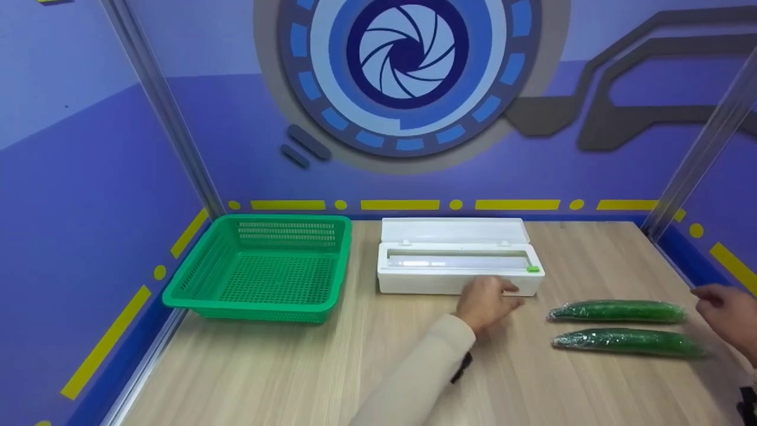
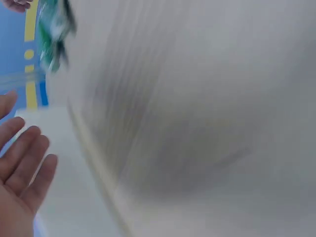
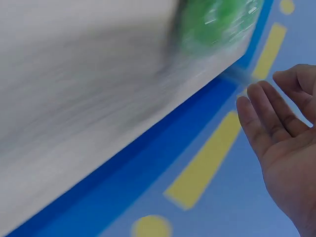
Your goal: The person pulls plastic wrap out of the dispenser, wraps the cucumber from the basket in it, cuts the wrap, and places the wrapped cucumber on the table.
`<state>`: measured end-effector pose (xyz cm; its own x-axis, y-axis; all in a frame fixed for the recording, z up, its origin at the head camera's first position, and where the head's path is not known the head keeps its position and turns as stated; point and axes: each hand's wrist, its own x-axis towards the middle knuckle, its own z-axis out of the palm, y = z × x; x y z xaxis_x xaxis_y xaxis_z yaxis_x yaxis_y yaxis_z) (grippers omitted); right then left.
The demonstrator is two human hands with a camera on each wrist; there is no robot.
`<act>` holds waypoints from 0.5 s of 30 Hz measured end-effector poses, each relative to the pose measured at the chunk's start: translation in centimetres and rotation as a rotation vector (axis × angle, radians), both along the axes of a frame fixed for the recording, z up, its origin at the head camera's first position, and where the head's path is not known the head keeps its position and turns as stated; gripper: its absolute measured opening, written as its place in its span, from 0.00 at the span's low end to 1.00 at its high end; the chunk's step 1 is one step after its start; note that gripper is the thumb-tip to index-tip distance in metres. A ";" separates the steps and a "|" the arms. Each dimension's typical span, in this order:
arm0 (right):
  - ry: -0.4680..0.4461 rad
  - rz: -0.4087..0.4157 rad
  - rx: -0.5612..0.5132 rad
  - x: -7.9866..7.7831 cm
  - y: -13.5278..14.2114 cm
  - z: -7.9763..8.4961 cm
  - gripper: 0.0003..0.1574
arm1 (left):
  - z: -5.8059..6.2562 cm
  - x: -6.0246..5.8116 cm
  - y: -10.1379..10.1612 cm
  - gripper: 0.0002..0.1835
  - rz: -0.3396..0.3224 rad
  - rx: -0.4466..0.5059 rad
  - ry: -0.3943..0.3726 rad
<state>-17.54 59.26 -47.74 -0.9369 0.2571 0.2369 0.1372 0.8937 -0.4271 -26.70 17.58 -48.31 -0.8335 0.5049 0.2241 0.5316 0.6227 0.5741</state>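
Two cucumbers in clear plastic wrap lie side by side at the right of the table: a far cucumber [image 1: 621, 311] and a near cucumber [image 1: 630, 343]. Just beyond their right ends is my right hand [image 1: 730, 316], its fingers relaxed and holding nothing; the right wrist view shows the palm [image 3: 286, 153] empty. My left hand [image 1: 486, 305] is in front of the white cling film box [image 1: 423, 284], overlapping its front face in the head view. In the left wrist view its fingers [image 2: 29, 158] are loosely extended with nothing in them. The box's lid [image 1: 455, 231] stands raised, showing the film roll [image 1: 455, 262].
A green plastic basket [image 1: 260, 310] with slotted sides stands at the back left, beside the box. On the box's right end sits a small green slider [image 1: 533, 269]. Blue printed panels [image 1: 414, 183] enclose the wooden table [image 1: 355, 367] at the back and sides.
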 end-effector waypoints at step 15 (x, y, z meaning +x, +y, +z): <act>0.212 0.347 0.054 -4.9 -10.4 5.5 0.23 | 6.5 -6.1 -7.8 0.25 0.149 -0.100 0.408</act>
<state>-22.47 48.86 -42.23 -0.8946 -0.0839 0.4389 -0.2628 0.8932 -0.3649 -32.80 9.73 -41.86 -0.7521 0.4220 0.5062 0.6026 0.7514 0.2687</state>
